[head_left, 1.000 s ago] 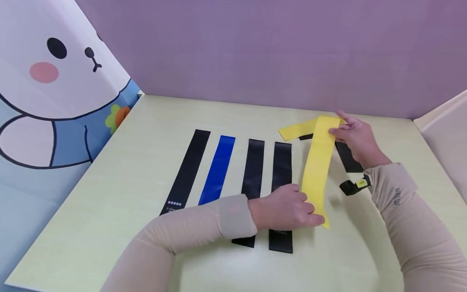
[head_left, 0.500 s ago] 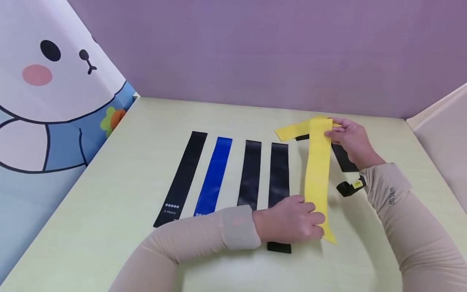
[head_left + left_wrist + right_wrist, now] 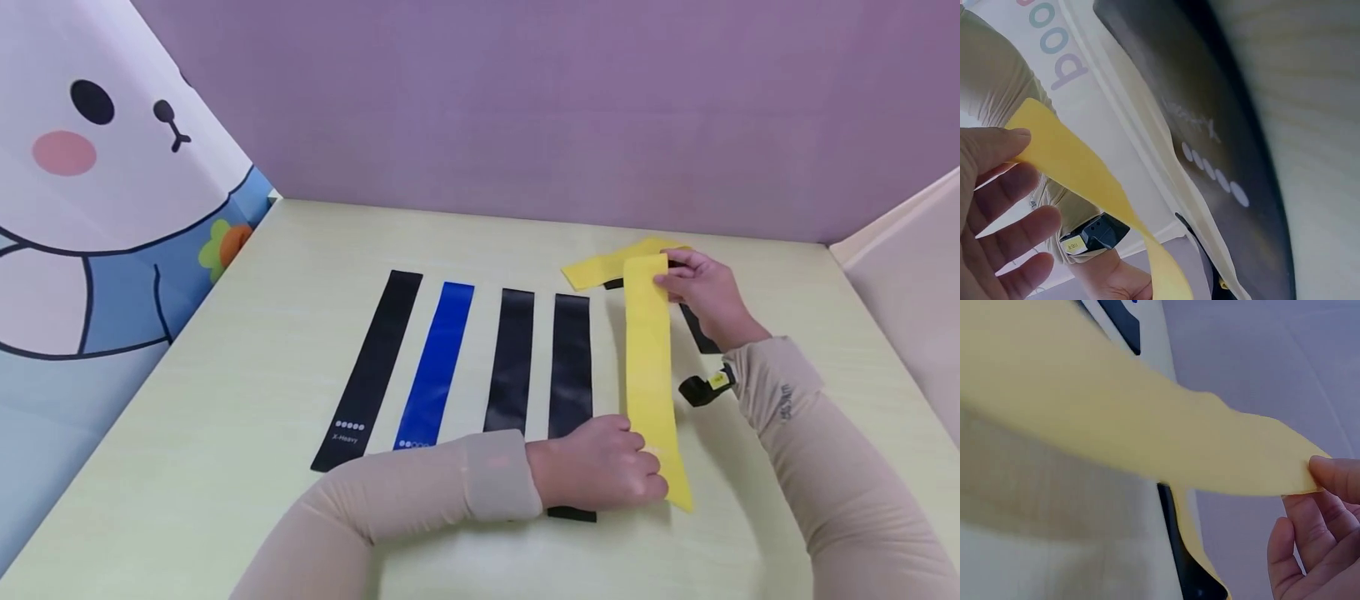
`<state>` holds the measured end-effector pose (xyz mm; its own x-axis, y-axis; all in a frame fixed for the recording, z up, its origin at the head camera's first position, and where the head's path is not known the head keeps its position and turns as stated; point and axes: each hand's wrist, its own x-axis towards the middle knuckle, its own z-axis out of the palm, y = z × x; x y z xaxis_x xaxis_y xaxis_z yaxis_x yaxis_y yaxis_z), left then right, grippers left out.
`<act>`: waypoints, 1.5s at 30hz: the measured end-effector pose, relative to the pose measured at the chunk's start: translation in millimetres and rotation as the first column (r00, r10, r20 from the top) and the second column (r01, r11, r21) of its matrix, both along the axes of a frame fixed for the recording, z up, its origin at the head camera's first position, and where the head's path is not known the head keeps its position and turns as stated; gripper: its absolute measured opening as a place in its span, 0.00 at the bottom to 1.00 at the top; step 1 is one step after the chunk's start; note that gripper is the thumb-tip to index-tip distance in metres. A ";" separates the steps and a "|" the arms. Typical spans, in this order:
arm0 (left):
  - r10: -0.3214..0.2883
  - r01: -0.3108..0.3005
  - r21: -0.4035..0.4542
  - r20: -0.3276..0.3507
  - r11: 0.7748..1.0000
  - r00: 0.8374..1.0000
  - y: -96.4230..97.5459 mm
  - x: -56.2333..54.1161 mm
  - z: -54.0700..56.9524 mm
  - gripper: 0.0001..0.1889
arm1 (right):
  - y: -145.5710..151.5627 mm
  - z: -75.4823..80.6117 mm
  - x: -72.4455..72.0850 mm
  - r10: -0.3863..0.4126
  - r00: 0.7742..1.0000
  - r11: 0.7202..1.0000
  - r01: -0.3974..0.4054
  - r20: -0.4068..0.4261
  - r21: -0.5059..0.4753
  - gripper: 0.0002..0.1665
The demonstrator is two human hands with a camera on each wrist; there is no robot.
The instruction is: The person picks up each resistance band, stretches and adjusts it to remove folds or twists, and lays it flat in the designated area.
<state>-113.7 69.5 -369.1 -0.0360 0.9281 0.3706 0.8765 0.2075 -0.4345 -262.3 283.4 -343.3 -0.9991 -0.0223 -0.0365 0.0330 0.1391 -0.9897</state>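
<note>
A yellow resistance band (image 3: 647, 350) is stretched lengthwise between my two hands over the table. My left hand (image 3: 603, 462) pinches its near end between thumb and forefinger, and a pointed corner sticks out past the knuckles. At the far end my right hand (image 3: 705, 292) pinches the band by its edge, as the right wrist view also shows at the fingertips (image 3: 1329, 472). To the left lie a black band (image 3: 572, 367), mostly flat and partly under my left hand, another black band (image 3: 512, 358), a blue band (image 3: 438, 358) and a black "X-Heavy" band (image 3: 371, 367).
Behind the held band, another yellow band (image 3: 600, 269) lies across a black band (image 3: 701, 329) near the back of the table (image 3: 225, 400). A purple wall panel (image 3: 525, 117) rises at the rear. A cartoon-printed sheet (image 3: 127, 208) stands on the left.
The right hand has shifted left and slightly toward the front with the yellow band's far end. The left hand has come a little nearer, so the band now lies straighter beside the black one.
</note>
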 end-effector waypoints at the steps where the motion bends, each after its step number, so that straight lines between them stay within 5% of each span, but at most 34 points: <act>1: 0.001 -0.001 -0.010 0.004 1.000 1.000 -0.1 0.0 -0.4 0.17 | -0.6 -1.0 -0.1 0.000 1.000 1.000 0.000 0.004 0.000 0.14; 9: -0.005 0.010 -0.045 0.108 0.999 0.994 -2.6 -4.6 2.2 0.16 | -1.2 -7.0 0.5 -0.006 1.000 0.999 0.006 -0.001 0.033 0.24; 16: 0.009 -0.001 -0.055 0.146 0.999 0.989 -5.9 -6.8 10.5 0.15 | -3.1 -14.2 -3.4 0.006 1.000 0.998 -0.007 0.017 0.061 0.16; 26: 0.084 -0.036 -0.256 0.177 0.966 0.981 -5.1 -6.4 12.2 0.15 | 0.6 -22.0 -7.7 0.081 0.995 0.965 -0.093 0.059 0.245 0.27; 34: 0.072 -0.001 -0.326 0.205 0.945 0.976 1.7 -4.3 9.8 0.17 | 2.5 -24.9 -9.5 0.115 0.989 0.936 -0.140 0.095 0.324 0.30; 36: 0.086 0.020 -0.358 0.278 0.933 0.957 3.3 -5.8 10.2 0.15 | 2.2 -24.8 -10.5 0.121 0.988 0.931 -0.147 0.100 0.333 0.30; 39: 0.128 0.065 -0.401 0.436 0.914 0.891 4.4 -11.1 10.9 0.13 | 1.7 -24.9 -11.6 0.127 0.986 0.929 -0.155 0.104 0.336 0.31; 45: 0.217 0.107 -0.392 0.694 0.913 0.686 6.2 -25.5 10.2 0.10 | 2.3 -26.9 -13.2 0.143 0.984 0.922 -0.173 0.111 0.348 0.29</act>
